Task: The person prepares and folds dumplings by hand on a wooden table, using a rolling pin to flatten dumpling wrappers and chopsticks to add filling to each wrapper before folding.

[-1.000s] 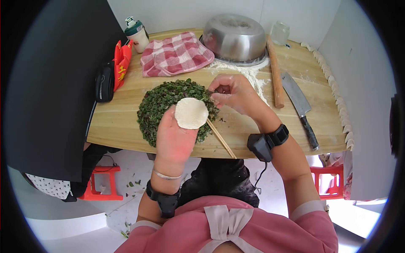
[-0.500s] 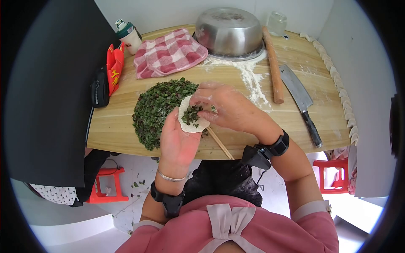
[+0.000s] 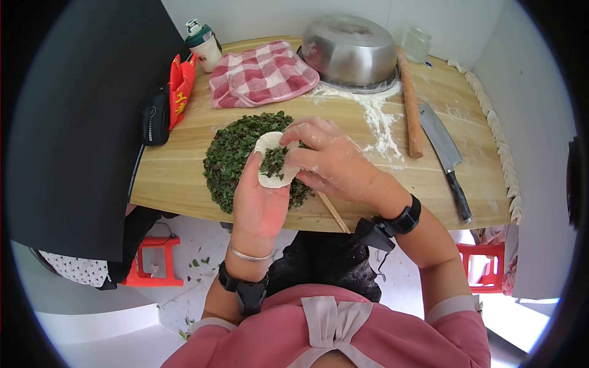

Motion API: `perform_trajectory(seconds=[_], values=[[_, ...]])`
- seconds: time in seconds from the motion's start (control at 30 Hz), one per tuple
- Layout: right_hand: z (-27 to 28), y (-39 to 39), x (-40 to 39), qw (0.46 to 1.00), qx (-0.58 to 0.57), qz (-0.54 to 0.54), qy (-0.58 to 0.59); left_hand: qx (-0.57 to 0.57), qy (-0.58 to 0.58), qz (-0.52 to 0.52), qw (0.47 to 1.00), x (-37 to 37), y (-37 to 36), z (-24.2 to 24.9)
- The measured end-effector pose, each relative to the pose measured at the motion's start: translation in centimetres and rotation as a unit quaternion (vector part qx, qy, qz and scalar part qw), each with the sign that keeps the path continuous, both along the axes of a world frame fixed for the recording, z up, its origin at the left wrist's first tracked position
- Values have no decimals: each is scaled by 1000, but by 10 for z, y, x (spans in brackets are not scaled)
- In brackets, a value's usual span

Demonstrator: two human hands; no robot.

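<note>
A round, pale dumpling wrapper [image 3: 265, 145] rests on the fingers of my left hand [image 3: 261, 205], whose thumb presses its left edge. Chopped dark green filling [image 3: 273, 162] sits in the middle of the wrapper. My right hand [image 3: 328, 156], dusted with flour, has its fingers bent around the wrapper's right edge; the fingertips there are partly hidden. Behind both hands spreads a big heap of chopped greens [image 3: 230, 153]. A pair of chopsticks [image 3: 333, 213] lies below my right hand, its far end out of sight.
An upturned metal basin [image 3: 350, 52] stands at the back, near spilled flour [image 3: 380, 122]. To the right lie a rolling pin [image 3: 410, 104] and a cleaver [image 3: 440, 138]. Folded dumplings [image 3: 491, 116] line the right edge. A checked cloth [image 3: 264, 73] and a bottle [image 3: 205, 46] are at back left.
My right fingers have shifted from the wrapper's upper edge and filling to its right edge. The wrapper looks narrower, its right side bent up. The whole view has shifted slightly.
</note>
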State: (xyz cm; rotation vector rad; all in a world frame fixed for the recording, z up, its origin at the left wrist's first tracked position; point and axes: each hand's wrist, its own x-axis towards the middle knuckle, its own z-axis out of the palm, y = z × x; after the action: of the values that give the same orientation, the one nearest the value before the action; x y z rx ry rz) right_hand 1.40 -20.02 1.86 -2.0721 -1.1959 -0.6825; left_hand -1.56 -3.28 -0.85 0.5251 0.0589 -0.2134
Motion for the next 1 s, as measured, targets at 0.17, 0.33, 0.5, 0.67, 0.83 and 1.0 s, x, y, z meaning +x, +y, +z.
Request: perform_trajectory(seconds=[0.17, 0.33, 0.5, 0.67, 0.83, 1.0], values=[[-5, -2, -1, 1000, 2, -23, 21, 115, -52, 19, 992, -4, -5, 2], [-5, -1, -3, 992, 49, -32, 108, 27, -36, -1, 999, -4, -4, 1], [-7, -2, -2, 978, 99, -42, 177, 25, -124, -15, 992, -8, -5, 3], [-5, -2, -4, 973, 117, -42, 196, 198, -177, 33, 964, -16, -10, 7], [-1, -3, -5, 981, 88, -45, 169, 223, -170, 59, 958, -16, -4, 4], [3, 2, -8, 981, 145, -45, 118, 235, -181, 63, 953, -21, -3, 6]])
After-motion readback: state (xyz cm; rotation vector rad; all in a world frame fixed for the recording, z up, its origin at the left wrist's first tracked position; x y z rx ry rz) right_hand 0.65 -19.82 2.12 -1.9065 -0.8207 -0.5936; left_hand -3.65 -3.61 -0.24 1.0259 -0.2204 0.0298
